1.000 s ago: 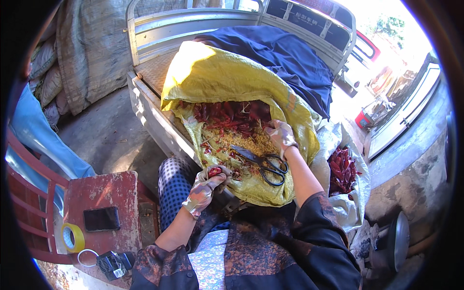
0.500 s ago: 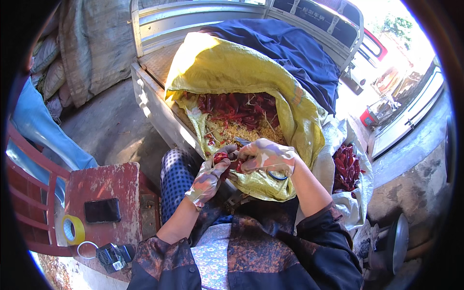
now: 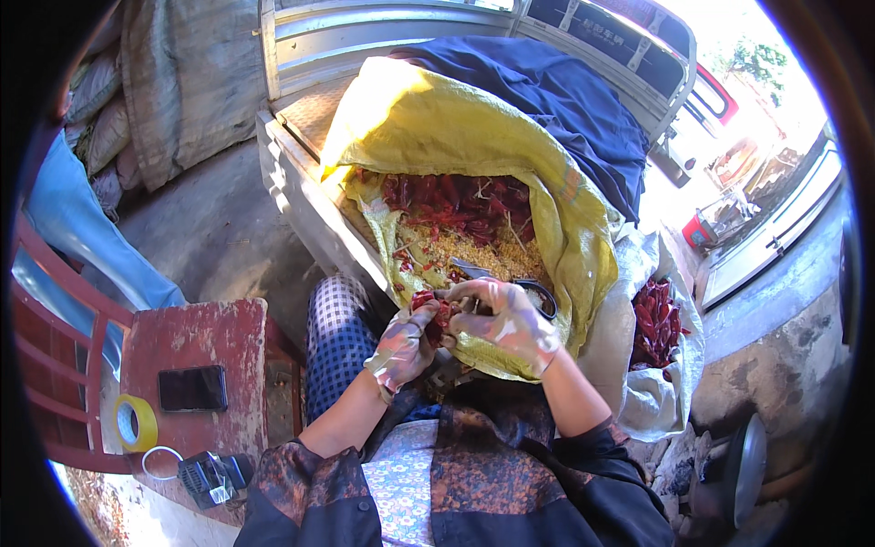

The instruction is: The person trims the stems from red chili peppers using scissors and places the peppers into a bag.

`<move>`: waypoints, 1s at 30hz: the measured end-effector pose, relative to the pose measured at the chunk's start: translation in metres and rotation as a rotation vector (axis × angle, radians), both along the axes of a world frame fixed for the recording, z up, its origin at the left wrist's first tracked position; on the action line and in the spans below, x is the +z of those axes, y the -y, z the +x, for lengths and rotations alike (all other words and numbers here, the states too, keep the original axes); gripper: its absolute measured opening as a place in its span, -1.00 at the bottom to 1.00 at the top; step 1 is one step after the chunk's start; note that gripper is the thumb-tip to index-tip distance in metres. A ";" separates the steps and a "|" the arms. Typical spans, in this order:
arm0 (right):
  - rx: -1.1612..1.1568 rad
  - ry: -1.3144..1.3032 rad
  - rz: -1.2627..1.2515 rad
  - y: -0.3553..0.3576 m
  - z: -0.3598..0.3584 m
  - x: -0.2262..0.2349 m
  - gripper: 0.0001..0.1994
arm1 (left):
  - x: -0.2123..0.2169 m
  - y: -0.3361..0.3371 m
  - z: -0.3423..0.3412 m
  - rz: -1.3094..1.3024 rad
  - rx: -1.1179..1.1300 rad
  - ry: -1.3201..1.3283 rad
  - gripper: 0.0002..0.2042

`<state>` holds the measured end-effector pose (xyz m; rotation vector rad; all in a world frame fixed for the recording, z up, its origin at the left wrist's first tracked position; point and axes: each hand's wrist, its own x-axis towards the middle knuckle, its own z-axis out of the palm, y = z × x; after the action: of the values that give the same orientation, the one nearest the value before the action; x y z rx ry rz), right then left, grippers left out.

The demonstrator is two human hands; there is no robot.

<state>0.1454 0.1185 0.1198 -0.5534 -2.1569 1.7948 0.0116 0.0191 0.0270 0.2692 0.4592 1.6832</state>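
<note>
My left hand (image 3: pixel 406 346), in a patterned glove, is closed around some dried red chili peppers (image 3: pixel 422 300) just over the near edge of an open yellow woven sack (image 3: pixel 428 123). Close beside it, my gloved right hand (image 3: pixel 510 321) has its fingertips bent against the peppers. A pair of scissors (image 3: pixel 541 295) sits at the far side of that hand, blades pointing left and dark handle loops to the right; the hand covers part of the grip. Inside the sack lie more dried red chilies (image 3: pixel 456 202) and loose yellow seeds (image 3: pixel 483 254).
The sack rests on a metal cart bed (image 3: pixel 314 214) under a dark blue cloth (image 3: pixel 565 100). At right stands a white sack (image 3: pixel 629 401) with red chilies. On the left, a worn red chair (image 3: pixel 228 342) holds a phone (image 3: pixel 192 388), yellow tape roll (image 3: pixel 137 424) and black device (image 3: pixel 211 479).
My right hand has turned and shifted slightly nearer, and the scissors have swung so their handle loops lie higher, beyond the hand. The left hand still grips the chilies. The whole view has shifted a little.
</note>
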 end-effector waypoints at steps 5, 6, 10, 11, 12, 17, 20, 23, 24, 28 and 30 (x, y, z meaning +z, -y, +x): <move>-0.187 0.140 0.785 0.029 -0.013 0.002 -0.78 | -0.011 -0.005 0.006 0.040 0.094 -0.104 -0.79; -0.189 0.126 0.788 0.029 -0.013 0.002 -0.78 | -0.013 -0.002 0.002 0.061 0.082 -0.126 -0.80; -0.114 0.034 0.790 0.021 -0.014 0.000 -0.78 | -0.015 -0.005 0.003 0.005 0.143 -0.079 -0.82; -0.123 -0.019 0.684 0.018 -0.013 -0.004 -0.80 | -0.015 -0.006 0.003 0.010 0.146 -0.079 -0.83; -0.132 -0.073 0.573 0.017 -0.012 -0.009 -0.81 | -0.015 -0.006 0.003 0.015 0.149 -0.080 -0.83; -0.285 -0.256 -0.277 0.014 -0.007 -0.024 -0.85 | -0.012 -0.004 0.007 0.010 0.184 -0.133 -0.85; -0.280 -0.378 -0.186 0.017 -0.010 -0.026 -0.85 | -0.001 -0.002 0.008 0.045 0.205 -0.119 -0.83; -0.279 -0.377 0.035 0.017 -0.012 -0.026 -0.84 | 0.009 0.000 0.005 0.056 0.144 -0.101 -0.79; -0.281 -0.334 0.108 0.017 -0.011 -0.024 -0.83 | 0.011 0.001 0.004 0.055 0.112 -0.102 -0.78; -0.261 -0.276 0.052 0.014 -0.012 -0.025 -0.86 | 0.010 0.000 0.005 0.136 0.137 -0.348 -0.73; -0.288 -0.334 -0.172 0.019 -0.015 -0.022 -0.88 | 0.005 0.000 0.003 0.120 0.141 -0.380 -0.73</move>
<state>0.1301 0.0994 0.0973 -0.5271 -1.6258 1.7749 0.0145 0.0188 0.0317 0.6653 0.6714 1.8052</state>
